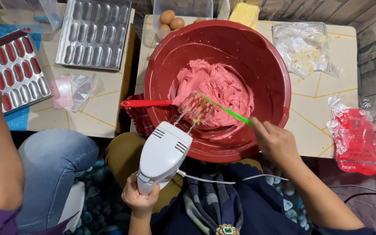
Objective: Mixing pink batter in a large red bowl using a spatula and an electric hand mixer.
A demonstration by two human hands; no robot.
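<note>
Tabletop's red bowl (257, 56) holds beaters (195, 109) beyond left grip (141, 198) clasping mixer (164, 154); right grip (275, 141) pinches stick (227, 111)

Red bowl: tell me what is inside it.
The red bowl holds pink batter, the mixer's beaters, a green stick in the right hand, and a red spatula whose blade is hidden. The bowl's bottom is covered.

The left hand (139, 198) sat low in the frame's centre, fingers curled tight in a closed grip, wrist rising from the bottom edge. The right hand (274, 141) lay right of centre, fingertips pinched together, its bare forearm running to the lower right.
</note>
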